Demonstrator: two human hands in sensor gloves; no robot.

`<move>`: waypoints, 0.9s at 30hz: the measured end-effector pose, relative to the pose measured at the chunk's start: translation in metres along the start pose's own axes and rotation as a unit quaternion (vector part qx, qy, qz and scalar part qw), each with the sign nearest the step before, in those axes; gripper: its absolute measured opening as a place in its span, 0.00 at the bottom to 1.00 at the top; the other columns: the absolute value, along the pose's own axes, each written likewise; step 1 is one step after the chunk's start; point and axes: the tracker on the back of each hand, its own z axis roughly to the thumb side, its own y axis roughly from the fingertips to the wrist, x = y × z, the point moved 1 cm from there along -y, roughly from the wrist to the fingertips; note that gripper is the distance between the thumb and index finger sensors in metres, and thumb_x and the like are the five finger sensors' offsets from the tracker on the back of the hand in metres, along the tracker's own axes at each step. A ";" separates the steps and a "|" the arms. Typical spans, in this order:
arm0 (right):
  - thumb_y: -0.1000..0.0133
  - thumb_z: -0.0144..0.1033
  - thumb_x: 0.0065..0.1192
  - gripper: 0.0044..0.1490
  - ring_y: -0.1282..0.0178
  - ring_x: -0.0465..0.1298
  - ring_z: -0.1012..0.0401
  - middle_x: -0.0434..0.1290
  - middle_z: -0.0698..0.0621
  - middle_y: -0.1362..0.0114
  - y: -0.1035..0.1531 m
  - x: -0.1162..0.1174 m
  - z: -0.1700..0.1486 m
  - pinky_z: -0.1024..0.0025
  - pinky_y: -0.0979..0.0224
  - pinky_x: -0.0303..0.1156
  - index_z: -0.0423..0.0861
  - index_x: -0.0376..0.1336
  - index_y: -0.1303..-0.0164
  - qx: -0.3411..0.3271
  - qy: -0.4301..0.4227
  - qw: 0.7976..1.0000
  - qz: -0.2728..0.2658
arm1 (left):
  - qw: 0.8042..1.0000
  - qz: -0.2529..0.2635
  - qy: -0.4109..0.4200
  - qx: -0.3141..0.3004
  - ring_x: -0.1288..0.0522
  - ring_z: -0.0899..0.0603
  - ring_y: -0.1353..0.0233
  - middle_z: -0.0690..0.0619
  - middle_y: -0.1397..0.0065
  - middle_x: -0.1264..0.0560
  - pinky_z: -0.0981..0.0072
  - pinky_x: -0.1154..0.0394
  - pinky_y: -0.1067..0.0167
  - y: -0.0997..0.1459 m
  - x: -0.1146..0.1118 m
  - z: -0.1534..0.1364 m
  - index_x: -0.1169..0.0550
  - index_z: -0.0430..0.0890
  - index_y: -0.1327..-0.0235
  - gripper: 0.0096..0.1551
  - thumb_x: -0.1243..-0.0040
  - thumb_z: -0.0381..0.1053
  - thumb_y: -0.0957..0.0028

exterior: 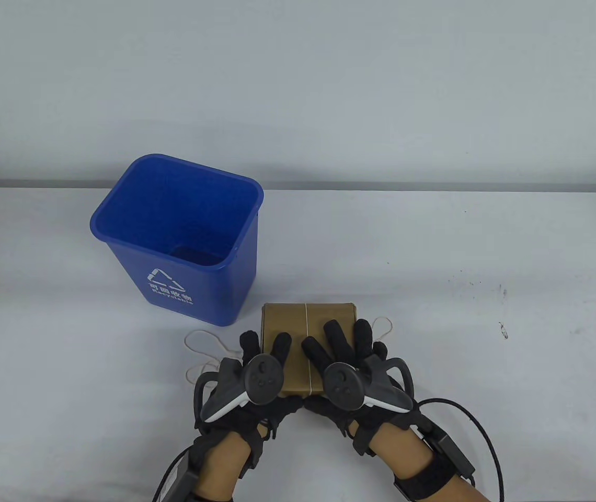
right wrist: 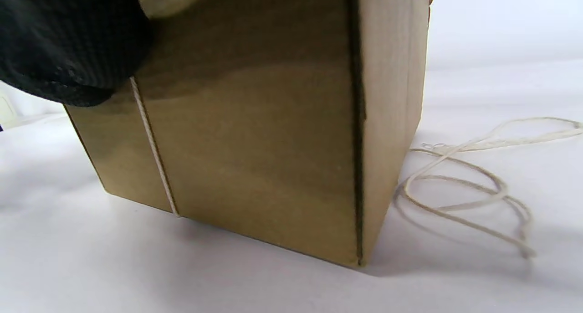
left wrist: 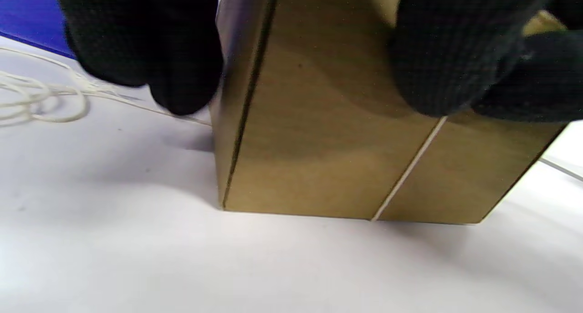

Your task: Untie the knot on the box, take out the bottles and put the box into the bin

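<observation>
Table view only: one blue bin [exterior: 183, 235], upright and open, back-left of one brown box [exterior: 306, 340] on white bench [exterior: 486, 261]. Box near front edge of bench, close to bin but apart. Plenty of bare bench to right and behind.

Two hands on box top. Left hand [exterior: 256, 366] over left part, fingers [exterior: 281, 346] laid fairly straight on lid, one finger down left side. Right hand [exterior: 347, 361] over right part, fingers [exterior: 333, 337] spread flat on lid. Neither seen gripping anything; thumbs at near face of box, hold unclear.

One string [exterior: 307, 334] running over middle of lid and down near face. Knot not visible in any view. Loose string loops [exterior: 204, 348] on bench left of box, more loops [exterior: 384, 327] on right.

Left wrist view adds: box [left wrist: 328, 144] near face with string [left wrist: 410, 167] crossing it down to bench, fingertips [left wrist: 182, 62] at left corner, loose string [left wrist: 41, 99] beyond.

Right wrist view adds: box [right wrist: 255, 144] right corner seam, string [right wrist: 152, 149] on face, coiled loose string [right wrist: 464, 181] lying just beside box on bench.

No bottles seen; box closed.
</observation>
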 end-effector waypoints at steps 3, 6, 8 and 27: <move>0.49 0.65 0.61 0.61 0.27 0.31 0.19 0.26 0.41 0.17 -0.001 0.000 -0.002 0.23 0.31 0.49 0.55 0.31 0.20 -0.017 -0.008 1.000 -0.012 | 1.000 0.008 0.005 -0.007 0.17 0.31 0.38 0.24 0.24 0.47 0.37 0.23 0.39 0.000 -0.001 -0.001 0.67 0.58 0.25 0.68 0.34 0.71 0.55; 0.50 0.64 0.62 0.61 0.27 0.32 0.19 0.27 0.40 0.16 -0.001 0.001 -0.002 0.26 0.30 0.51 0.54 0.33 0.19 -0.029 -0.009 0.999 -0.031 | 0.999 0.025 0.017 -0.021 0.18 0.30 0.40 0.23 0.25 0.47 0.36 0.24 0.40 0.000 -0.002 -0.003 0.66 0.57 0.24 0.68 0.33 0.70 0.55; 0.50 0.64 0.62 0.60 0.27 0.34 0.18 0.29 0.39 0.16 -0.001 0.001 -0.002 0.30 0.30 0.55 0.54 0.35 0.19 -0.035 -0.007 0.998 -0.043 | 0.998 0.044 0.019 -0.033 0.18 0.29 0.43 0.22 0.26 0.46 0.36 0.24 0.42 0.001 -0.001 -0.002 0.64 0.55 0.22 0.68 0.32 0.69 0.56; 0.49 0.63 0.57 0.45 0.24 0.43 0.22 0.47 0.41 0.16 0.004 -0.009 -0.008 0.24 0.38 0.59 0.55 0.50 0.25 -0.053 -0.091 0.983 -0.153 | 0.992 0.110 0.040 -0.053 0.19 0.26 0.48 0.21 0.26 0.45 0.36 0.24 0.47 0.012 0.011 0.004 0.53 0.46 0.18 0.60 0.34 0.62 0.52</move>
